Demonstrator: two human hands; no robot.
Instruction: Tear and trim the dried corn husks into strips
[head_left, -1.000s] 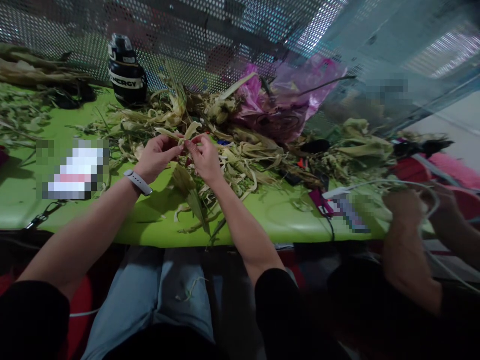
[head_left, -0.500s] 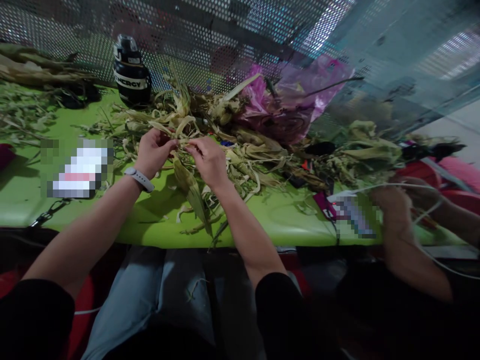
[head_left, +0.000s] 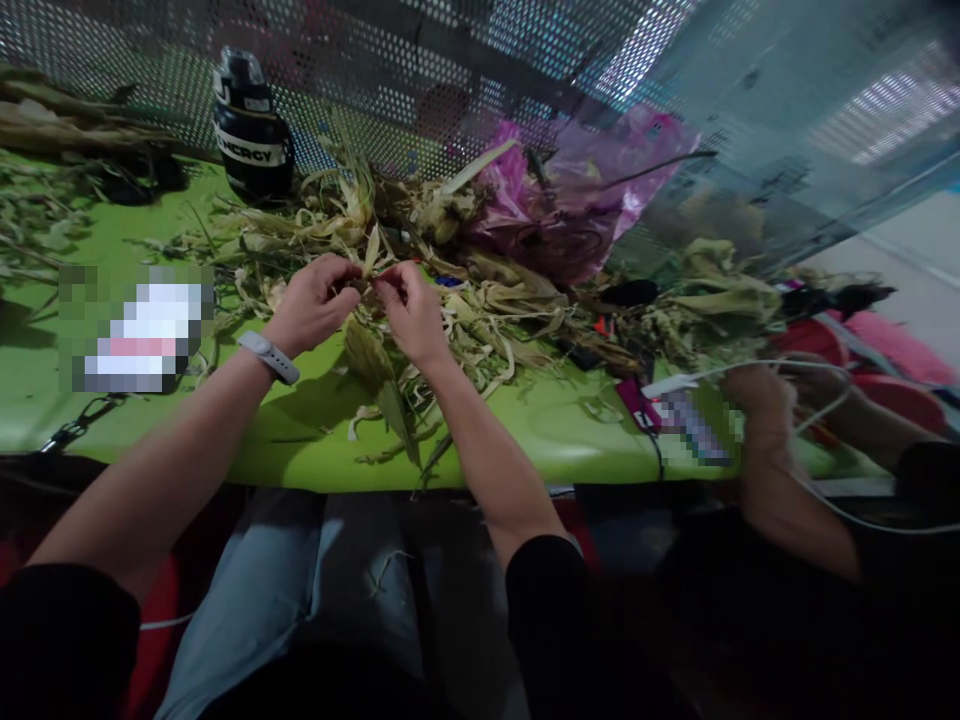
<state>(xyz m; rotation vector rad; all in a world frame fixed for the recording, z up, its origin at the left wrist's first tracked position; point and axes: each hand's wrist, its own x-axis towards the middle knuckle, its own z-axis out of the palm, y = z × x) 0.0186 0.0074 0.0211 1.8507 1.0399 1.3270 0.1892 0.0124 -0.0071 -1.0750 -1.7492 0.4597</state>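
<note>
My left hand (head_left: 313, 305), with a pale watch band at the wrist, is closed in a pinch. My right hand (head_left: 411, 312) is pinched just beside it. Between the fingertips a pale corn husk strip (head_left: 370, 252) sticks up; the exact grip is partly hidden by the fingers. Below the hands hangs a broader green-yellow husk leaf (head_left: 382, 385), its tip near the table's front edge. A heap of dry corn husks (head_left: 499, 305) lies around and behind both hands.
On the green table (head_left: 300, 455) stand a black bottle (head_left: 255, 140) and a pink plastic bag (head_left: 559, 225). A blurred phone (head_left: 146, 330) lies left. At right are another phone (head_left: 694, 425), a white cable (head_left: 795, 365) and another person's hands (head_left: 761, 395). Perforated metal (head_left: 360, 70) rises behind.
A husk strip now points upward between my fingertips, where the strands lay flatter before. My hands stay close together. The whole view has shifted slightly, moving things left in the picture.
</note>
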